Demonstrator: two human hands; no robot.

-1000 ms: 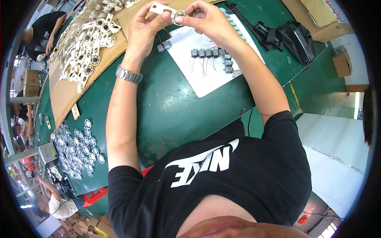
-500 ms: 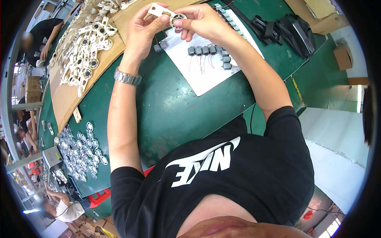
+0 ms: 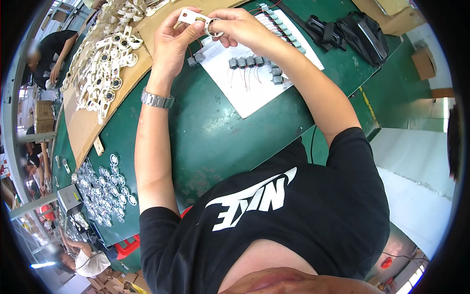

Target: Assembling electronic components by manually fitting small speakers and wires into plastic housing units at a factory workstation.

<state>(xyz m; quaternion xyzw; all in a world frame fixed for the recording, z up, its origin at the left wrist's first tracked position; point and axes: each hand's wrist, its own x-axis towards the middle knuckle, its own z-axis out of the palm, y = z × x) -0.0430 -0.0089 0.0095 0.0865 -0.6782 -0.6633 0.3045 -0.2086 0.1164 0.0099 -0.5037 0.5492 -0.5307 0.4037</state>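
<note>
Near the far edge of the green table, both hands hold a white plastic housing (image 3: 190,17) with a flat handle and a round ring at one end. My left hand (image 3: 171,43) is closed on the handle, thumb along its face. My right hand (image 3: 239,30) grips the ring, its fingertips at and partly inside the opening. Beyond and left of my left hand, similar white plastic housings (image 3: 105,82) lie heaped on cardboard. Below my right hand, small grey motors (image 3: 249,62) with thin wires stand in rows on a white sheet (image 3: 245,100).
Shiny ring-shaped parts (image 3: 110,188) are spread at the table's left, near a small grey box (image 3: 70,197). Brown cardboard (image 3: 73,132) covers the far left. A black bag (image 3: 364,39) lies at the far right. Other people (image 3: 54,54) sit along the left side.
The housing has shifted slightly left in my hands. My right thumb, earlier across the ring's face, has moved and the ring shows at a steeper angle.
</note>
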